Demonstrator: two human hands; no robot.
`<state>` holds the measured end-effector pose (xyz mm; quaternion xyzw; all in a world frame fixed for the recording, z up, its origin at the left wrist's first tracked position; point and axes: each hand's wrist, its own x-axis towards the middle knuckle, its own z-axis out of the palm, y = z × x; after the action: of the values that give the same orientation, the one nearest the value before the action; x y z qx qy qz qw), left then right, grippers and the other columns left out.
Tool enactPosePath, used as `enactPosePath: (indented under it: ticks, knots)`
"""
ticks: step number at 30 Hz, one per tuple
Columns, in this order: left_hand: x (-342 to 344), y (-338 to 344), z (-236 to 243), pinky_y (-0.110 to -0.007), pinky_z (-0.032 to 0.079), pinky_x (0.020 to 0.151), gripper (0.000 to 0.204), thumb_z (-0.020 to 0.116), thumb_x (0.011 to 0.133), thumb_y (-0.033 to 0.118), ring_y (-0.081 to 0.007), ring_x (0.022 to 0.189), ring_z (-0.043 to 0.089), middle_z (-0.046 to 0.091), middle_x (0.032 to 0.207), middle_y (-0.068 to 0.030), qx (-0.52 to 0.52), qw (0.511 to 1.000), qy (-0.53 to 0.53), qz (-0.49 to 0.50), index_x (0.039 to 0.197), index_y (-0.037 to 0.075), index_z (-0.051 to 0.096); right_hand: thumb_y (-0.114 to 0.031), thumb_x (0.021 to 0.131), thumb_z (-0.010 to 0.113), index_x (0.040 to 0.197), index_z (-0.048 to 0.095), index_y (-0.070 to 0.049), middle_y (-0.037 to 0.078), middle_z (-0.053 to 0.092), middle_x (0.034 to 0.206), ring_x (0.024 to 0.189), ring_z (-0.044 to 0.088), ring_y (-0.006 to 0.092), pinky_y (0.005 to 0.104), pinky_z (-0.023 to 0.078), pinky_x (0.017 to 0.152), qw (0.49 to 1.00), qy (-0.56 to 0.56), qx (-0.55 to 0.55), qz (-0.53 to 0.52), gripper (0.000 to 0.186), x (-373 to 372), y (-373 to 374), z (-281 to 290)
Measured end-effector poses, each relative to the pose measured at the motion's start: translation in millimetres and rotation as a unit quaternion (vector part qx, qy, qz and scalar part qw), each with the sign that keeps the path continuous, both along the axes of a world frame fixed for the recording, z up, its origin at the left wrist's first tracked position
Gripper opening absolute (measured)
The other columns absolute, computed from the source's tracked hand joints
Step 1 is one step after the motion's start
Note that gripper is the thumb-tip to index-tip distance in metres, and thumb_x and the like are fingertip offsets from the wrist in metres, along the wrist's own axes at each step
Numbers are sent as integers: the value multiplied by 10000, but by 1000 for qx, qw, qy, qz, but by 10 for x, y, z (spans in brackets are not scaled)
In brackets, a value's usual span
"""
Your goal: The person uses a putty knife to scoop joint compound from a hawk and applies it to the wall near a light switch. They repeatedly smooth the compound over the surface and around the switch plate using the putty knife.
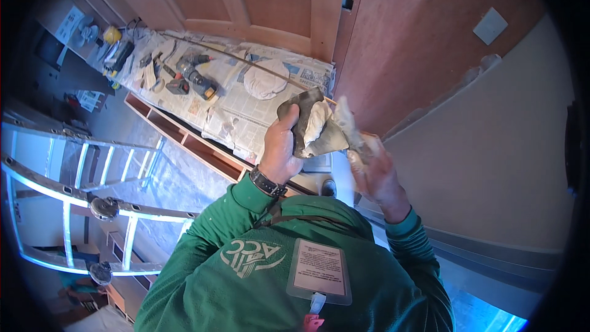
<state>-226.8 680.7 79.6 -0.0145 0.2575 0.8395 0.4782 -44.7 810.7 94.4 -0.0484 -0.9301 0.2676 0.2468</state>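
Observation:
My left hand (278,150), with a dark watch on its wrist, grips a dark grey flat piece (334,139) from its left side, thumb on top. A lump of white filler (317,122) lies on this piece. Close to its right edge, my right hand (380,178) is closed around a putty knife (346,122). Motion smears the knife and the fingers, and whitish filler seems to coat its blade. Both hands are raised in front of my chest, near the newspaper-covered surface.
Newspaper (230,107) covers a long low surface bearing a cordless drill (196,80), a battery (178,86), a bundled white cloth (265,79) and a long thin strip (236,57). A metal ladder (67,200) stands at left. Wooden panels (276,27) rise behind, and a pale wall (479,147) at right.

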Motion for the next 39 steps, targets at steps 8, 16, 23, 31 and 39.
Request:
enactPosePath:
  ticks: [8, 16, 23, 31, 39]
  knots:
    - [-115, -379, 13, -438, 555, 945, 342, 474, 1047, 233, -265, 1052, 679, 667, 1179, -155, -8, 1000, -8, -25, 1283, -8, 529, -52, 807, 614, 1345, 559, -19, 190, 645, 1161, 889, 688, 271, 376, 561, 734, 959, -60, 270, 62, 541, -100, 25, 200]
    - [-264, -612, -56, -443, 562, 933, 347, 474, 1047, 231, -274, 1046, 681, 665, 1182, -168, 23, 999, -41, 3, 1280, -21, 526, -22, 734, 634, 1199, 665, -21, 141, 664, 1175, 1091, 616, 292, 486, 453, 978, 946, -12, 318, 56, 466, -222, 167, 444]
    - [-398, -729, 201, -374, 583, 874, 301, 526, 1032, 209, -220, 980, 695, 679, 1131, -129, -13, 997, 67, 40, 1228, -18, 559, 16, 651, 720, 1146, 736, -183, 42, 660, 1257, 1199, 570, 291, 568, 345, 1118, 969, 27, 224, 98, 534, -304, 184, 921]
    - [-292, -692, 376, -320, 574, 835, 289, 558, 1019, 190, -165, 947, 683, 677, 1117, -93, -72, 983, 151, 81, 1225, -12, 578, 13, 634, 788, 1086, 756, -197, -1, 697, 1215, 1247, 556, 281, 588, 292, 1168, 962, -25, 169, 212, 499, -405, 165, 1079]
    - [-109, -542, 540, -304, 562, 840, 302, 568, 1016, 202, -156, 934, 675, 677, 1105, -87, -103, 973, 199, 62, 1220, -21, 584, 31, 715, 683, 1046, 762, -145, 40, 726, 1123, 1184, 591, 287, 589, 309, 1145, 963, 1, 149, 224, 383, -434, 125, 1086]
